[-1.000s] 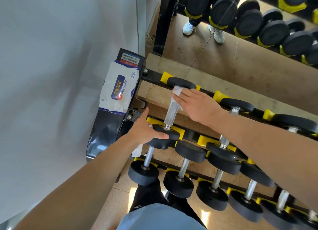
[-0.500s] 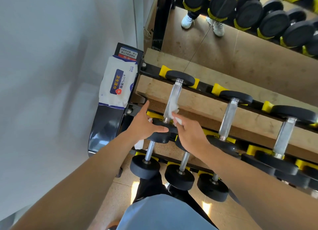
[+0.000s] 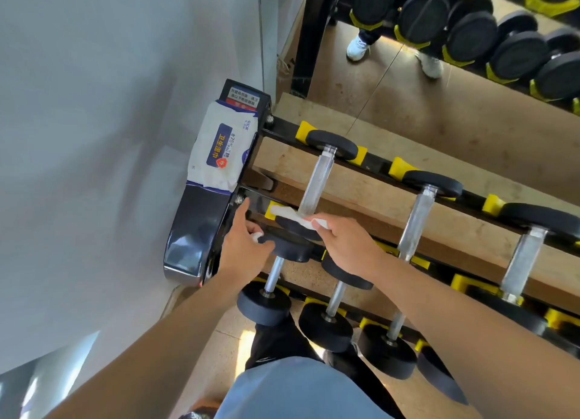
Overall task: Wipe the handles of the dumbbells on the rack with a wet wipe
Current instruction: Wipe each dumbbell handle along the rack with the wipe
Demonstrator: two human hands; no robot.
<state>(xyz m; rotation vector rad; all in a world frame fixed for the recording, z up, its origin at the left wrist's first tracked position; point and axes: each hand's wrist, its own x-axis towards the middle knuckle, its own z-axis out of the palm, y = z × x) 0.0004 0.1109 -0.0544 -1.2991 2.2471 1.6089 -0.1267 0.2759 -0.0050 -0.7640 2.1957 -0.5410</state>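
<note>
A black and yellow rack holds rows of black-headed dumbbells with chrome handles. My right hand pinches a white wet wipe at the near end of the top row's leftmost dumbbell handle. The wipe drapes over that dumbbell's near head. My left hand grips the far head of the leftmost dumbbell on the lower row, thumb on top. A small white scrap shows by its fingers.
A pack of wet wipes lies on the rack's black end frame, against a grey wall at left. Behind the rack a mirror reflects more dumbbells and white shoes. My legs stand close to the lower row.
My right hand slid the wipe down the top-left handle from its far end to its near end. My left hand stayed on the lower dumbbell's head.
</note>
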